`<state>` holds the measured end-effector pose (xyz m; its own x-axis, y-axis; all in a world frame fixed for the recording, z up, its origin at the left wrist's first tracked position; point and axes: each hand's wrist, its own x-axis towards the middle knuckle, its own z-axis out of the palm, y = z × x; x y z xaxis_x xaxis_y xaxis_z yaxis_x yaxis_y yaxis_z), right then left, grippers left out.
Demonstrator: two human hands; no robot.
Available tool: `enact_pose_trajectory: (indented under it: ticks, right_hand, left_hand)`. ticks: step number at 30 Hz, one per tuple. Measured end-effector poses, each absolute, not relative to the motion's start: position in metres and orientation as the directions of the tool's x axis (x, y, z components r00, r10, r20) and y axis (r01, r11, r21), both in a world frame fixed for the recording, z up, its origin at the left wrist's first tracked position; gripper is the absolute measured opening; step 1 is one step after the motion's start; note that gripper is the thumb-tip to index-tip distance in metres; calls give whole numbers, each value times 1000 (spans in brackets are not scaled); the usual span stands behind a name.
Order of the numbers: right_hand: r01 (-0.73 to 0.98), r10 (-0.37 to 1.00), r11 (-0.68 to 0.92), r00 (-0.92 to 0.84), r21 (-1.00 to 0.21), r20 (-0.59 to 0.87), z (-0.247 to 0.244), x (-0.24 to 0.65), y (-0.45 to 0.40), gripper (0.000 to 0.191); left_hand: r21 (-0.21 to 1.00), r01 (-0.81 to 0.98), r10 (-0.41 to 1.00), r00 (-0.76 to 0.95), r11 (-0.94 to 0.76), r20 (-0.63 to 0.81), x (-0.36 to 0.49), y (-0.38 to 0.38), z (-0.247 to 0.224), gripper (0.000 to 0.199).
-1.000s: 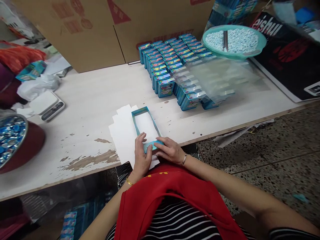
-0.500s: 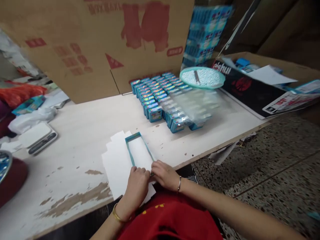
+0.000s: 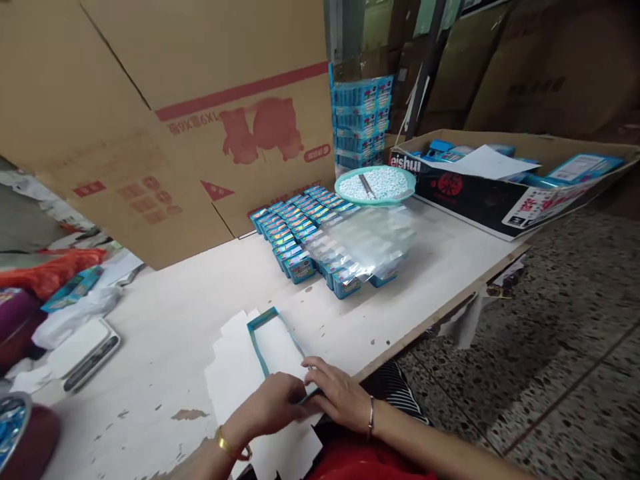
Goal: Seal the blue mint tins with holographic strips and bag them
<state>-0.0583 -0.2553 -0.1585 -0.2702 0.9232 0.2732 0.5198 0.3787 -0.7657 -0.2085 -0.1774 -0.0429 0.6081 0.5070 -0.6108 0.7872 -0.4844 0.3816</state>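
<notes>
In the head view a shallow paperboard box (image 3: 274, 340), white inside with thin teal walls, lies on a stack of flat white card blanks (image 3: 227, 383) at the near table edge. My left hand (image 3: 275, 403) is closed at the near left corner of this box, its fingertips partly hidden and a little blurred. Opposite it, my right hand (image 3: 337, 395) grips the near right corner, thumb and fingers pinching the end wall. The two hands almost meet over that near end.
Rows of small blue packs (image 3: 293, 250) stand beyond, partly under clear plastic sheets (image 3: 365, 237). Behind them are a teal tray of white pellets (image 3: 400, 193), a large carton (image 3: 200, 160) and a black open carton (image 3: 460, 210). A white scale (image 3: 85, 350) sits left, near a red bowl (image 3: 43, 427).
The view has tilted up, so everything sits lower in the picture. My hands stay at the box's near end; my left hand has turned over more, and the fingers have shifted along the end wall.
</notes>
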Motion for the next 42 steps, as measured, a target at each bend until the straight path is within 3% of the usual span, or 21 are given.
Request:
enact_pose_trajectory:
  ticks: [3,5,7,9,11,13,18,24,27,33,38,42]
  right_hand:
    - [548,916,401,-240,-735,321,-157,-40,-250,10]
    - [556,919,388,-173,-735,354,-153,-31,-245,22]
    - [554,931,326,-49,-766,361,-146,-26,-238,37]
    - [547,949,204,94,-812,301,-140,-28,-228,46]
    - [553,971,53,167,-832,173,-133,-32,-214,56]
    - [591,993,-43,117,-806,33,-125,-37,-200,65]
    - [763,980,-75,-62,-642,-188,-107,-39,-187,49]
    - [819,963,-197,58,-539,-264,-105,-20,-203,57]
    - [804,955,-255,121,-537,-272,-109,-14,-210,56]
    - [804,946,-303,185,-512,-267,-113,-16,-212,55]
    - [806,943,-309,192,-505,-270,-113,-19,-211,54]
    - [809,939,-319,198,-494,-283,-110,-21,-212,53]
  left_hand:
    - [439,744,660,660,-504,-360,-193,-138,-25,27]
    - [389,703,751,659,-595,-43,-173,-94,-18,37]
    - [264,723,767,627,-639,138,-147,-48,-19,69]
    - [145,801,814,569,-581,118,-122,-7,-28,103]
    - [66,855,857,514,-515,33,-103,20,-41,120]
    - [23,885,884,466,-466,-19,-90,30,-53,122]
    - [-54,902,900,432,-429,54,-83,17,-66,102]
    - [-40,906,906,423,-422,10,-81,19,-56,107]
    - [-8,879,877,475,-476,66,-81,16,-59,100]
    - [-62,856,841,516,-513,162,-86,-7,-66,87]
    - [-88,874,878,479,-477,-6,-83,14,-56,107]
    - [-18,900,900,434,-435,-43,-82,32,-50,114]
